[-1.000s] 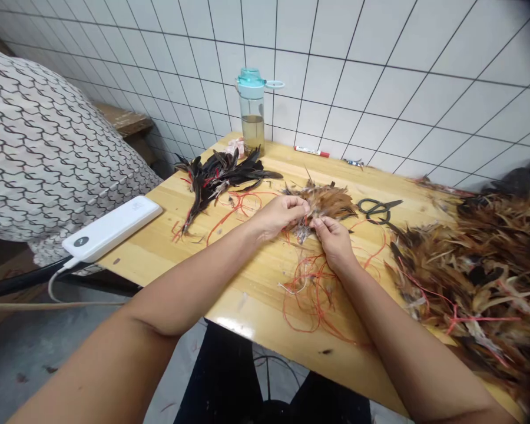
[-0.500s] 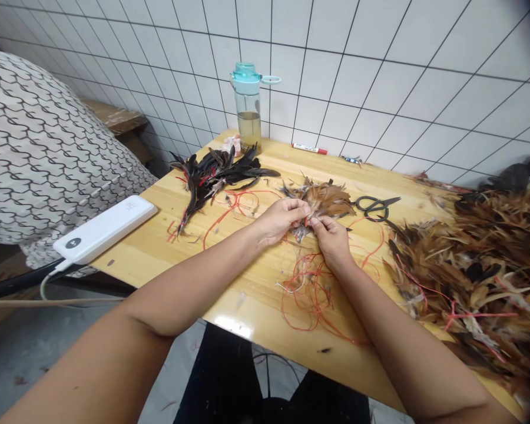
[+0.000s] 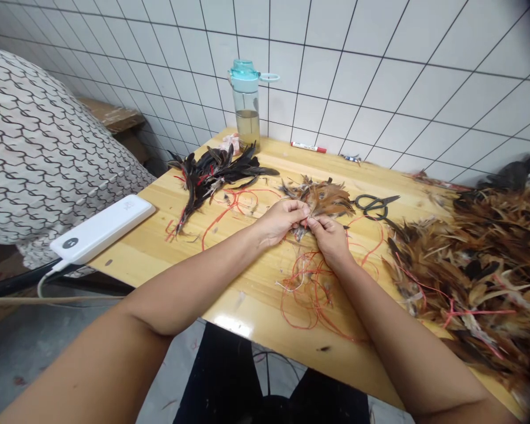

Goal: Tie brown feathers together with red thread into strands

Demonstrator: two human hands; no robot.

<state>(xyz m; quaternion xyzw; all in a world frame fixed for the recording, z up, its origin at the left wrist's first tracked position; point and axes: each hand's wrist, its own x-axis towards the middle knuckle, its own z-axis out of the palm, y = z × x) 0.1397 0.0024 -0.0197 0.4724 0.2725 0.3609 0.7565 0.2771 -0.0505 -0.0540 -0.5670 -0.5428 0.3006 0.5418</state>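
Note:
My left hand (image 3: 285, 219) is closed in a pinch at the quill ends of a small brown feather bundle (image 3: 331, 199), which fans out beyond my fingers. Close against it, my right hand (image 3: 330, 235) pinches thin red string where the quills gather; a bit of red shows between the fingertips. The exact grip of both hands is partly hidden by the fingers. Loose loops of red string (image 3: 317, 315) lie on the table below my right wrist. Just right of the bundle rest dark-handled scissors (image 3: 371, 207).
Black feather bundles (image 3: 216, 171) lie at the left, and a large brown feather pile (image 3: 494, 253) covers the right side. A water bottle (image 3: 246, 112) and a red-capped marker (image 3: 308, 147) stand near the tiled wall. A white power bank (image 3: 103, 228) sits at the left edge.
The hands stay together at the feather bundle, with only slight finger movement. Less red string shows between the fingertips. The view has shifted slightly.

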